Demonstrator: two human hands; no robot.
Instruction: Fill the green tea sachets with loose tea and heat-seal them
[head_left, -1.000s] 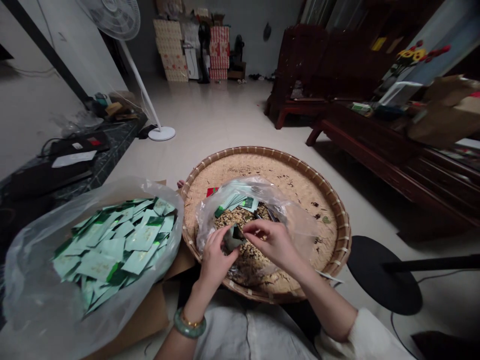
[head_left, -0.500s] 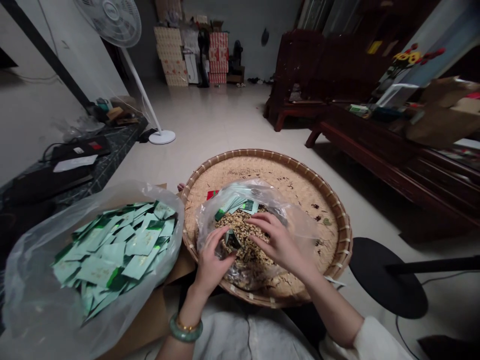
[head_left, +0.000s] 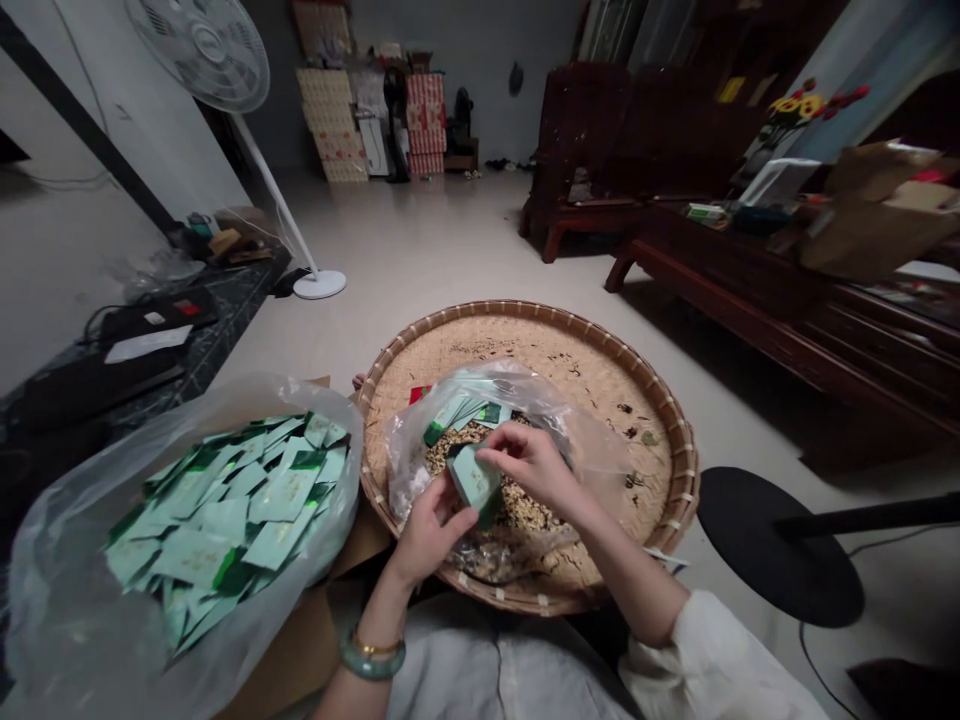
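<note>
One packet (head_left: pixel 478 482): tilted over grains (head_left: pixel 529 508).
Left hand (head_left: pixel 429 530): you grip its lower side.
Right hand (head_left: pixel 536 467): you pinch its top.

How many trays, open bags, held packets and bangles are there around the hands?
Tray: 1
Open bags: 2
Held packet: 1
Bangles: 2
Total: 6
Piled packets overlap too much to count.

Around the Room

White pedestal fan (head_left: pixel 210 45), standing on pale floor (head_left: pixel 420 240); patterned cartons (head_left: pixel 336 130), stacked beside red-and-white cartons (head_left: pixel 426 125); dark wooden bench (head_left: pixel 581 130); low wooden table (head_left: pixel 750 310), bearing brown package (head_left: pixel 874 220); black round base (head_left: pixel 765 550), at right; dark marbled ledge (head_left: pixel 236 318), at left, cluttered.
</note>
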